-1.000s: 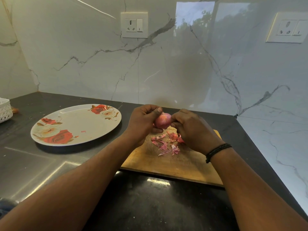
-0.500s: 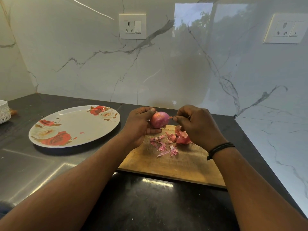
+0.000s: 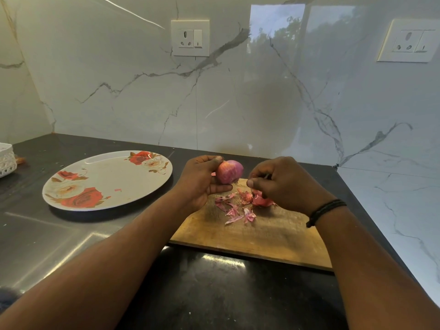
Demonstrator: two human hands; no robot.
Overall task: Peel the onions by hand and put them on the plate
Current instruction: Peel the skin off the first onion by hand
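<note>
My left hand (image 3: 202, 182) grips a partly peeled pink onion (image 3: 229, 172) just above the far edge of the wooden cutting board (image 3: 262, 236). A short gap to the right, my right hand (image 3: 281, 182) hovers with curled fingers, thumb and forefinger pinched together on what looks like a thin scrap of onion skin. Loose pink skins (image 3: 238, 208) lie on the board under both hands. The white plate with red roses (image 3: 107, 177) sits on the dark counter to the left and holds only a tiny pink scrap (image 3: 117, 190).
A white lattice basket (image 3: 6, 159) stands at the far left edge. The marble wall runs close behind the board and along the right side, with two sockets (image 3: 190, 38) (image 3: 408, 41). The dark counter (image 3: 214, 294) stretches toward me.
My right hand has pulled away from the onion to the right and down, over the skins. The left hand has kept hold of the onion and turned it slightly.
</note>
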